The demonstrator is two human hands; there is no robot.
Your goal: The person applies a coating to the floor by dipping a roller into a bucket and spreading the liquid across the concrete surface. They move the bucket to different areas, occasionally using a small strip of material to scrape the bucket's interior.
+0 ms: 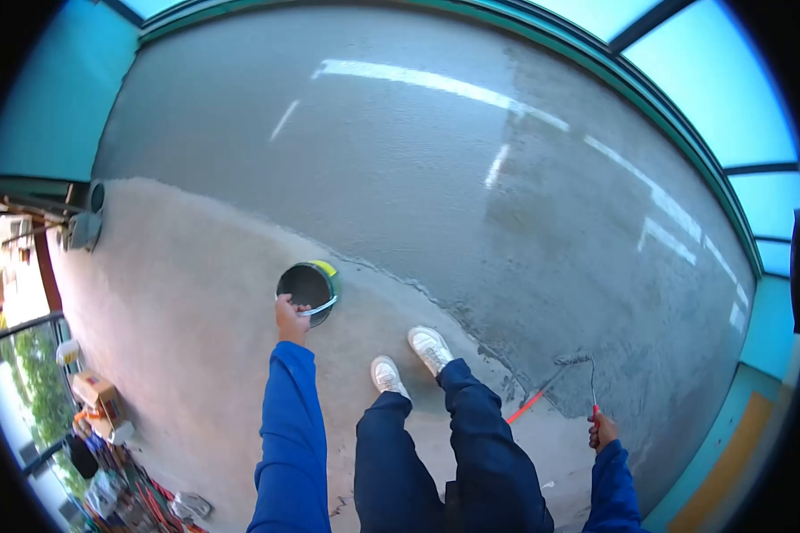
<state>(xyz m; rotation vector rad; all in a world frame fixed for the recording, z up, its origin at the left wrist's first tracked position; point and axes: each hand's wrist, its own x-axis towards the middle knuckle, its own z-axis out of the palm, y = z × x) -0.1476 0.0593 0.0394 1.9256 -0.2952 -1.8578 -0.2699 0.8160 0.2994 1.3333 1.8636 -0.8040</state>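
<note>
Across the concrete floor (196,355), a darker wet coating (436,178) was spread over the far half. A bucket (307,286) was set on the dry part beside the coating's edge, its rim gripped by the left hand (289,320), fingers curled. A roller (574,360) was held low over the coating's edge by the right hand (603,431), closed round its red grip.

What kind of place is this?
Likely a terrace or rooftop floor being coated: wet grey layer over the far half, a bucket in the left hand, a paint roller in the right hand.
</note>
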